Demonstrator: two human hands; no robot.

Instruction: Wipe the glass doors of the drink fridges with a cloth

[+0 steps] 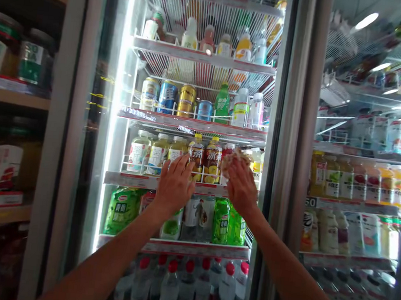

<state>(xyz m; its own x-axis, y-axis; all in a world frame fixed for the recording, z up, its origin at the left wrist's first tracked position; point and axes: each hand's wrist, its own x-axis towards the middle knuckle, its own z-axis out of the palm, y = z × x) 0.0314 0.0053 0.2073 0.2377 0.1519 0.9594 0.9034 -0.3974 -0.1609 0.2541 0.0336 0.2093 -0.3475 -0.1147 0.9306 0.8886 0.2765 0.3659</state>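
Note:
My left hand (173, 185) is stretched out toward the glass door (94, 158) of a lit drinks fridge. Its fingers are extended and it holds nothing; I cannot tell whether it touches the glass. My right hand (242, 187) has a crumpled, pale brownish cloth (227, 165) under its fingers, up against the glass. Behind the hands, on the middle shelf, stand two brown tea bottles with yellow caps (212, 161). Pale tea bottles (139, 153) are to their left. Some bottles behind the right hand and cloth are hidden.
A metal door frame (301, 132) separates this fridge from another one on the right with rows of bottles (372, 182). Wooden shelves (13, 94) with jars are on the left. Lower down are green packs (122, 211) and red-capped bottles (170, 285).

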